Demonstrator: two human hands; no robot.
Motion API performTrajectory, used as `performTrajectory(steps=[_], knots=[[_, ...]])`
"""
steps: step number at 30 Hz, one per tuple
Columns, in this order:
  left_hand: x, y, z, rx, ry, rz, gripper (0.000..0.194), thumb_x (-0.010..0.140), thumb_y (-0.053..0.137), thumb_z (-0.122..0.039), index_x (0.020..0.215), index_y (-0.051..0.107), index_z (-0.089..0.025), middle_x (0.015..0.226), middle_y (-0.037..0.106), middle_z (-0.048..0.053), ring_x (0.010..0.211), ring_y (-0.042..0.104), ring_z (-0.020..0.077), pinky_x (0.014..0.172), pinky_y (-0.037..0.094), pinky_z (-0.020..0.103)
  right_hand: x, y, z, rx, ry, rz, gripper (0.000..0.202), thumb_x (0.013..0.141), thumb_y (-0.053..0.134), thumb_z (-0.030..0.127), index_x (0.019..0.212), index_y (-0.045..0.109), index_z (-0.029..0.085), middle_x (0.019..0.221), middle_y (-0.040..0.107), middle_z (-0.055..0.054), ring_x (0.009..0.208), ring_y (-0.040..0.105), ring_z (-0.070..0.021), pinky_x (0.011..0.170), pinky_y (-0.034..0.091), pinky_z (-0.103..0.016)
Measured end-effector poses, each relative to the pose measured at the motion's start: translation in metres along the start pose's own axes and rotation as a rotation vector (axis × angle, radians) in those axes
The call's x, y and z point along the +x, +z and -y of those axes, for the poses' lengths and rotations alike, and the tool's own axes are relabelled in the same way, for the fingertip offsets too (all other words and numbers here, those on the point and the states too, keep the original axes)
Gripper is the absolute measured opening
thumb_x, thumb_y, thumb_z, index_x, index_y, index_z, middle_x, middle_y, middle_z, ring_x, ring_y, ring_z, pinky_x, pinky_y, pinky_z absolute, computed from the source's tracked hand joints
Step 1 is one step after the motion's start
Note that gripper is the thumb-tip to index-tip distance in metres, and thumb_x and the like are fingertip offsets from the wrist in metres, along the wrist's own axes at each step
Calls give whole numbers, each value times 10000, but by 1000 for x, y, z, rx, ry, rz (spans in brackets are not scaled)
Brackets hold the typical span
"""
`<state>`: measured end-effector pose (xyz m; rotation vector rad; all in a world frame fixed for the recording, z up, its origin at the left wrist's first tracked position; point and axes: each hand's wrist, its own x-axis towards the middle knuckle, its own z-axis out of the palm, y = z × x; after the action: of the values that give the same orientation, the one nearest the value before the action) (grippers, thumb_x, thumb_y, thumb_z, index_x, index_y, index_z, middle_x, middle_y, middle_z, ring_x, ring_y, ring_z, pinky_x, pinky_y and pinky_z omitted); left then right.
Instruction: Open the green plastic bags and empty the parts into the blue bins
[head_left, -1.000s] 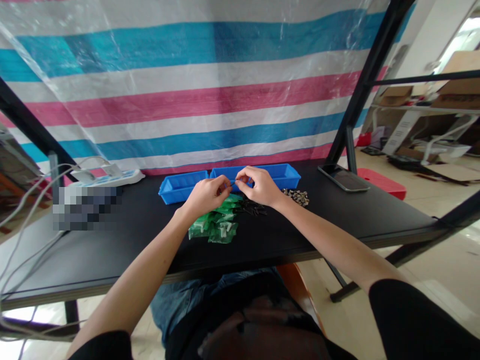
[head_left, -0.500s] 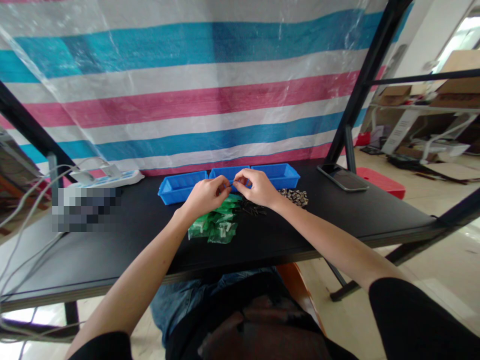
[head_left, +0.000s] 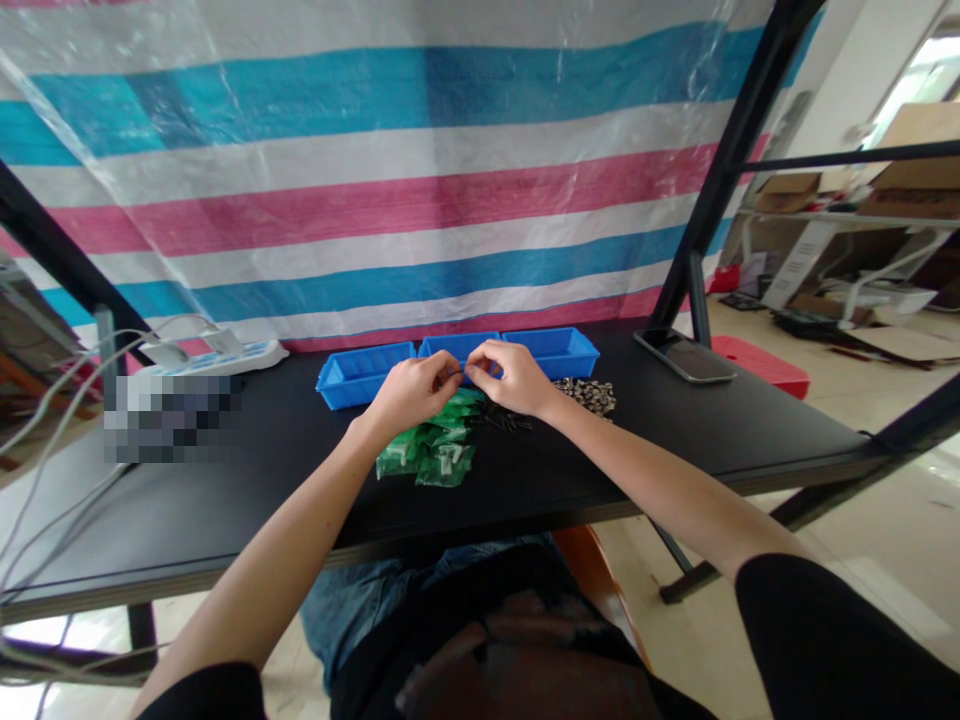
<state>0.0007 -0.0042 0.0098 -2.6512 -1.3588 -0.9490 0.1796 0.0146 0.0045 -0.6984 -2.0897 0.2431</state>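
Since the earlier frame your two hands have drifted only slightly lower and closer together; nothing else on the desk (head_left: 225, 500) has shifted. Your left hand (head_left: 411, 390) and right hand (head_left: 516, 378) meet above the middle of the desk, just in front of the blue trays (head_left: 360, 372). The fingers of both hands are pinched narrow around a small dark part (head_left: 463, 372) held between them; it is too small to identify, and you cannot tell from this view which hand carries its weight. The part sits in the air at the gap between your fingertips, over the near edge of the middle tray. Directly below your left hand lies a heap of green bags (head_left: 431, 450), each with small pale pieces inside. Under your right wrist is a scatter of dark screws (head_left: 501, 418), touching the edge of the green heap. Just to the right of these is a separate pile of silver fittings (head_left: 591, 394), close to the end of the right tray. A phone (head_left: 684, 356) lies flat toward the right rear corner, well apart from your hands. A white power strip (head_left: 217, 356) with trailing cables rests at the left rear. A striped sheet (head_left: 390, 180) hangs behind the desk.
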Motion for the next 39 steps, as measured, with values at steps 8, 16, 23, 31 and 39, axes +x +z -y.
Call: performTrajectory(steps=[8,16,23,31,39], knots=[[0,0,2,-1,-7,0,137,820,469,-292,831,547,-181,628,599,-10,542,530,121,549,378,228,2,-5,0,4,17,-44,113,782,520,229,737,585,148,706,600,-30,658,549,-128,609,415,-251],[0,0,0,-5,-14,1,136,818,470,-283,835,556,-179,634,602,-7,540,526,120,545,372,227,1,-2,1,-4,-16,-19,92,779,527,219,751,583,152,718,598,-29,662,550,-127,614,420,-248],[0,0,0,-4,-19,0,136,816,474,-287,832,556,-179,631,597,-7,542,527,122,551,373,229,2,-5,0,-13,-19,-29,101,787,529,224,761,592,149,724,600,-29,660,551,-126,621,419,-250],[0,0,0,-1,-11,-4,129,816,475,-282,827,553,-179,628,594,-11,543,525,120,546,370,225,1,-4,0,-11,-46,-29,92,776,540,203,760,601,135,711,596,-29,651,554,-120,614,417,-239],[0,2,2,-1,2,-15,131,821,474,-291,818,543,-180,620,589,-15,541,529,117,547,377,222,3,-7,-1,-11,-47,-63,101,782,540,219,760,601,142,699,595,-26,647,556,-124,608,418,-241]])
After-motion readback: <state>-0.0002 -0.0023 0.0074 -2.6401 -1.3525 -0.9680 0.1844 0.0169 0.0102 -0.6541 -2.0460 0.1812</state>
